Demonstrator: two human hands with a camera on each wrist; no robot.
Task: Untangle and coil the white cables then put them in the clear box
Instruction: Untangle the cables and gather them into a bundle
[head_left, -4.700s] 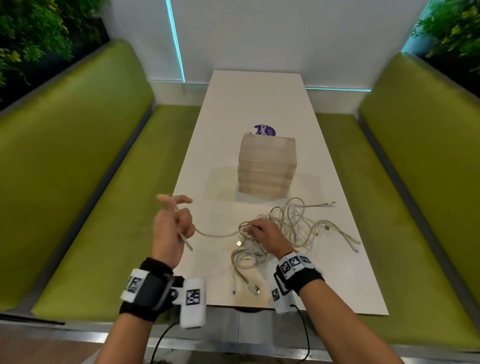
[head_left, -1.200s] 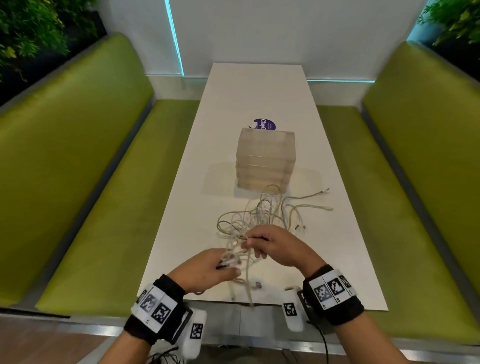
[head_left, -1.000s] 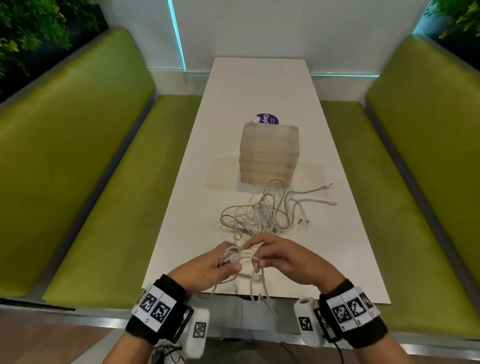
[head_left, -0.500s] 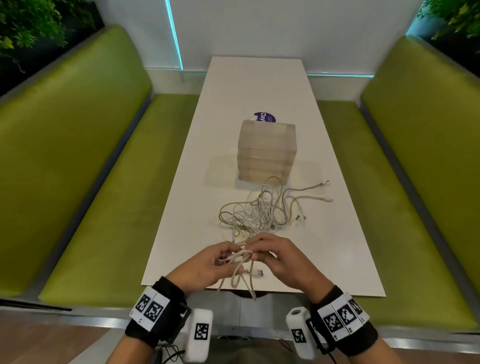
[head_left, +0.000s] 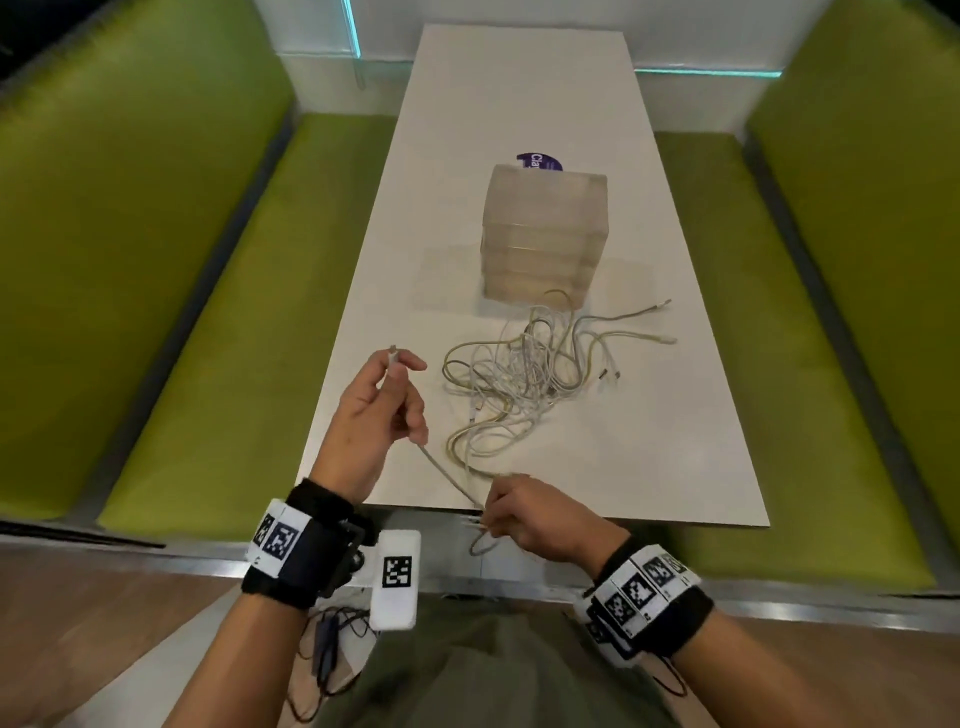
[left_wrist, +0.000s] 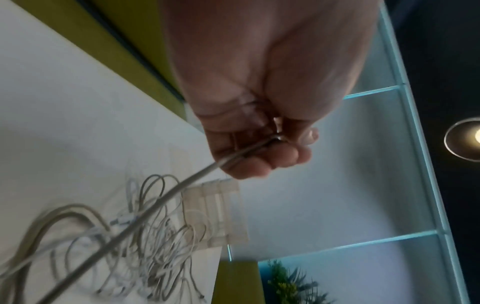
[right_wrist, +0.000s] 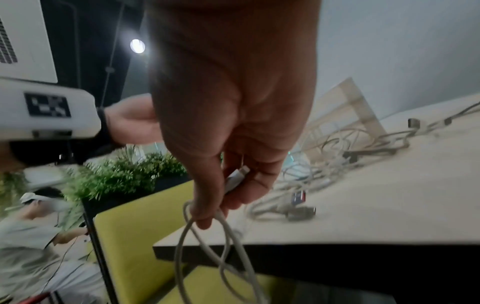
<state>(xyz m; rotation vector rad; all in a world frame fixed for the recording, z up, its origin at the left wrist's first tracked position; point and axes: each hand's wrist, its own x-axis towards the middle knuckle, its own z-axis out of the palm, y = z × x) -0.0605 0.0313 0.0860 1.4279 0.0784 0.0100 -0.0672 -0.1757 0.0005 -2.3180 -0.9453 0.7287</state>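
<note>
A tangle of white cables (head_left: 524, 374) (left_wrist: 145, 242) (right_wrist: 335, 162) lies on the white table (head_left: 649, 457) in front of the clear box (head_left: 543, 239) (left_wrist: 215, 214). My left hand (head_left: 382, 410) (left_wrist: 262, 144) is raised over the table's left edge and pinches one white cable (head_left: 447, 475) near its plug end. That cable runs taut down to my right hand (head_left: 519, 514) (right_wrist: 233, 185), which grips its other plug and a loop (right_wrist: 207, 242) hanging below the table's near edge.
Green bench seats (head_left: 208, 332) run along both sides of the table. A purple round sticker (head_left: 540, 161) lies behind the box. Loose plug ends (head_left: 662, 304) stick out to the right of the tangle. Another person (right_wrist: 28, 222) sits far off in the right wrist view.
My hands have parted: the left one rose up and to the left with a cable end, the right one dropped to the table's near edge, and the cable between them is stretched straight.
</note>
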